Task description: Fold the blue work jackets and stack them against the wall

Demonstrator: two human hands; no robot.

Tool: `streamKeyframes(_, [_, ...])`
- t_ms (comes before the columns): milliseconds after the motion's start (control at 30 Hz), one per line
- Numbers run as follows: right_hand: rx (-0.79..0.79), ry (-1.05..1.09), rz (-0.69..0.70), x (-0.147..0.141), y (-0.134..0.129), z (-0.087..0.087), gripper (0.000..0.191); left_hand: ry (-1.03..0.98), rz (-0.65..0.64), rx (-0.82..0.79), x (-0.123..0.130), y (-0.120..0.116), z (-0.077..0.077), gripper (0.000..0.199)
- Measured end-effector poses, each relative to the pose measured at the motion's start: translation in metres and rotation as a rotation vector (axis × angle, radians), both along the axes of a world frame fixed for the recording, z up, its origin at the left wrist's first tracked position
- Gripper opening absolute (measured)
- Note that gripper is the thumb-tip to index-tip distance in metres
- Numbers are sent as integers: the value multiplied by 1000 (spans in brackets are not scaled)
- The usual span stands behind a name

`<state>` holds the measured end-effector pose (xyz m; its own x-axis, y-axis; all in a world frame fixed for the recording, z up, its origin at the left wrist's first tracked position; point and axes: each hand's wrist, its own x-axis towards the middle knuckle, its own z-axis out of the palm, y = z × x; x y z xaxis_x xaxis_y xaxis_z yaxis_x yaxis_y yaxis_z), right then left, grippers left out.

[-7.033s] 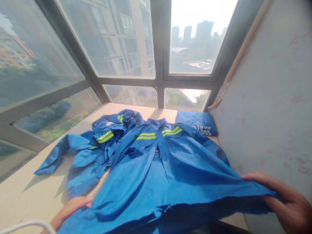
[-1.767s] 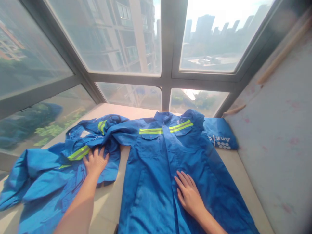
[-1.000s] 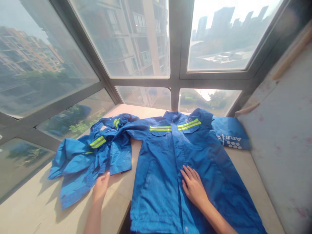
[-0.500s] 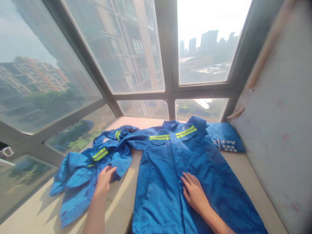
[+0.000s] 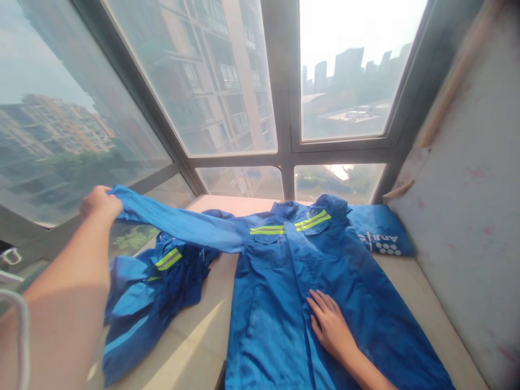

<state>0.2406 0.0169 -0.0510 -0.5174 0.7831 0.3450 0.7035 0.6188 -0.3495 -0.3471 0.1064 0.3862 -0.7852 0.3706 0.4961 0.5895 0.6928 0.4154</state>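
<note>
A blue work jacket with yellow-green reflective stripes lies front side up, its collar toward the window. My left hand is closed on the cuff end of the jacket's left-side sleeve, which stretches out in the air above the sill. My right hand rests flat on the jacket's front beside the placket, fingers extended. Under the raised sleeve lies a second, crumpled blue garment with a matching reflective stripe. The jacket's other sleeve is mostly hidden.
A folded blue item with white lettering lies at the far right corner. Everything rests on a pale window sill. Framed windows stand ahead and left, a stained white wall right. A white curved object shows at lower left.
My left hand has moved up and to the left with the sleeve's end, lifting the sleeve off the crumpled garment and pulling it straight. My right hand stays on the jacket front.
</note>
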Motion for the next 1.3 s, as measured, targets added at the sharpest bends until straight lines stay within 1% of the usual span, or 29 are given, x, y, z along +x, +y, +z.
streamKeyframes(67, [-3,-2,3,0,0,0,49,2,0,-85,1,24,24,16])
streamKeyframes(100, [-6,-4,2,0,0,0,49,12,-12,-131,4,36,32,16])
streamKeyframes(133, [-10,-8,-1,0,0,0,49,23,-28,-175,8,46,37,17])
streamKeyframes(167, [-14,-12,-4,0,0,0,49,31,-50,-221,13,56,38,18])
streamKeyframes(200, [-18,-17,-7,0,0,1,49,31,-78,-265,17,63,37,17])
streamKeyframes(267, [-26,-26,-12,-1,0,2,49,15,-129,-339,25,74,29,15])
streamKeyframes(333, [-30,-29,-14,-1,-1,3,50,4,-172,-366,31,79,19,19])
streamKeyframes(400, [-28,-26,-14,-1,-1,5,50,21,-218,-359,43,81,13,24])
streamKeyframes(467, [-26,-16,-12,-2,0,6,51,81,-275,-320,71,78,10,31])
streamKeyframes(500, [-27,-11,-12,-2,0,6,52,122,-313,-298,93,72,9,34])
streamKeyframes(567, [-34,-5,-11,-2,0,7,53,264,-440,-224,154,51,0,35])
streamKeyframes(600, [-39,-7,-11,-2,0,7,53,327,-540,-217,190,35,-9,34])
streamKeyframes(633, [-44,-10,-11,-2,0,7,52,366,-662,-232,229,16,-24,34])
streamKeyframes(667, [-47,-13,-12,-2,0,7,52,371,-806,-266,268,-6,-43,35])
streamKeyframes(700, [-49,-14,-13,-2,0,6,52,335,-965,-316,305,-30,-67,36])
streamKeyframes(733, [-48,-11,-13,-1,0,6,52,275,-1144,-402,338,-54,-96,39])
streamKeyframes(767, [-46,-8,-6,-1,0,5,52,198,-1295,-532,367,-78,-127,40])
streamKeyframes(800, [-44,-4,0,-1,0,5,52,135,-1400,-679,391,-100,-161,38])
streamKeyframes(833, [-42,-1,3,-1,1,4,53,99,-1470,-851,409,-121,-193,33])
streamKeyframes(867, [-41,1,2,-1,1,4,53,77,-1506,-1029,422,-139,-223,28])
streamKeyframes(900, [-41,3,-1,-1,1,5,54,53,-1546,-1228,429,-153,-249,22])
streamKeyframes(933, [-40,5,-8,-1,1,5,54,37,-1541,-1346,432,-165,-270,18])
streamKeyframes(967, [-38,6,-15,-1,0,6,54,4,-1528,-1403,431,-174,-286,18])
streamKeyframes(1000, [-35,6,-20,-1,0,7,55,-29,-1517,-1380,428,-180,-295,19])
streamKeyframes(1033, [-32,2,-18,-1,0,7,54,-56,-1487,-1318,422,-183,-300,22])
streamKeyframes(1100, [-27,-8,-17,-1,-1,9,54,-85,-1395,-1169,409,-181,-300,27])
streamKeyframes(1200, [-20,-9,-18,-1,-1,9,51,-93,-1211,-1043,383,-164,-298,26])
streamKeyframes(1233, [-18,-6,-17,0,-1,9,51,-116,-1142,-992,372,-156,-301,26])
streamKeyframes(1300, [-20,0,-12,0,-1,8,50,-195,-981,-856,348,-140,-313,28])
